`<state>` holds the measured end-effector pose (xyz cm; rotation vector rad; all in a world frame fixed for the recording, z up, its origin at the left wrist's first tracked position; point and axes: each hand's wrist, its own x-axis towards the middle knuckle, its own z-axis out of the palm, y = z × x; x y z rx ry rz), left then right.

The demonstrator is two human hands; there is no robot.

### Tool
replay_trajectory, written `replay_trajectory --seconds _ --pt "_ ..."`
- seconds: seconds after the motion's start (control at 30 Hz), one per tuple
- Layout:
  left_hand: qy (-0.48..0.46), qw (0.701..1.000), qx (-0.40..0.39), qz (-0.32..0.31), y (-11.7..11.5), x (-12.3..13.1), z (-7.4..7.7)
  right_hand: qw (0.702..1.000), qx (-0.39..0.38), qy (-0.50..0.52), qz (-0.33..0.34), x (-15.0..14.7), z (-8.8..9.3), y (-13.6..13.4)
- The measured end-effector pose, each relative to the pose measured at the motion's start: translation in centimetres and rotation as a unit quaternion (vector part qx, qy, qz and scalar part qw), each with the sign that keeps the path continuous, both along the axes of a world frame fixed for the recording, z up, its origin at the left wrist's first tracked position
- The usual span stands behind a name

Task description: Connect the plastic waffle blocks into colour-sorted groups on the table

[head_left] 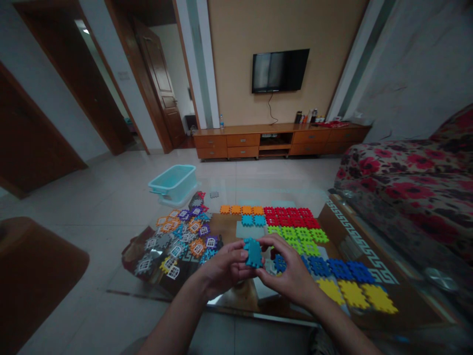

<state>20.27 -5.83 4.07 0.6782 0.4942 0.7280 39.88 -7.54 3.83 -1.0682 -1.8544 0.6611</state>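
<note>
Teal interlocking block is held upright above a glass desk, pinched from both sides in a narrow grip by the left hand and the right hand. A smaller blue block is seen just beside the right hand, its contact with the fingers unclear. Sorted pieces are laid out around them: a yellow row and a blue row to the right, with a green group, a red group and an orange row beyond. A mixed heap is spread on the left, and a turquoise tub is placed on the floor past the desk.
</note>
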Motion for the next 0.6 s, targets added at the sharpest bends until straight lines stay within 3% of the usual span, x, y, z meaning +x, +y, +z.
replay_trajectory --seconds 0.6 --pt "0.036 0.999 -0.033 0.004 0.17 -0.13 -0.39 0.999 0.030 -0.023 -0.025 0.13 0.02 0.01"
